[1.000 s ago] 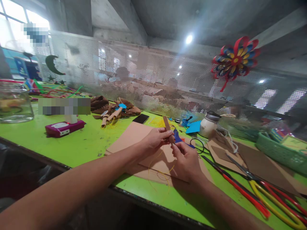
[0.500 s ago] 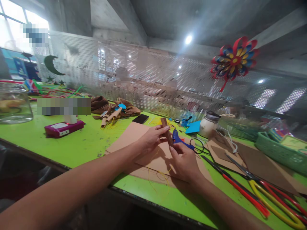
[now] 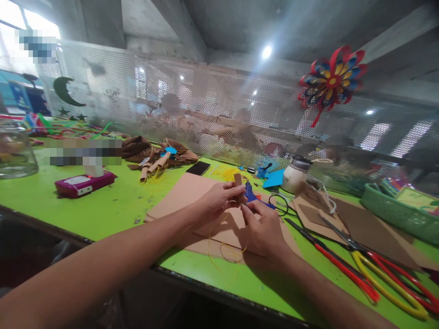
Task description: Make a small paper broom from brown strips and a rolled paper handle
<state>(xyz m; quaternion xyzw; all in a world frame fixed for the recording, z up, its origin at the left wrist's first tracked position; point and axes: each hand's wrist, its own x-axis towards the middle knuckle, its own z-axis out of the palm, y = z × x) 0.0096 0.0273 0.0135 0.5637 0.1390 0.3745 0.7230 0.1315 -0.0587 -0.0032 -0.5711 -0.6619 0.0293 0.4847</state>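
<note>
Between my hands is a narrow folded strip of brown paper (image 3: 238, 179), held above a stack of light brown paper sheets (image 3: 192, 187). My left hand (image 3: 219, 201) pinches the strip near its middle, thumb on the front. The fingertips of my right hand (image 3: 264, 224) close on its lower end, which they partly hide. Loops of yellow thread (image 3: 210, 242) hang or lie over the sheets just below. Behind my right hand lies a blue glue gun (image 3: 253, 194), partly covered.
Scissors with red and yellow handles (image 3: 363, 256) lie at the right, near dark brown paper (image 3: 372, 230) and a green basket (image 3: 394, 210). A white jar (image 3: 295, 176), a black phone (image 3: 199, 168) and rolled paper pieces (image 3: 154, 167) stand or lie behind. A purple power strip (image 3: 84, 185) sits left.
The strip looked longer and straighter before; less of it now shows, and my right fingers have moved up closer to my left hand. The whole view has shifted slightly.
</note>
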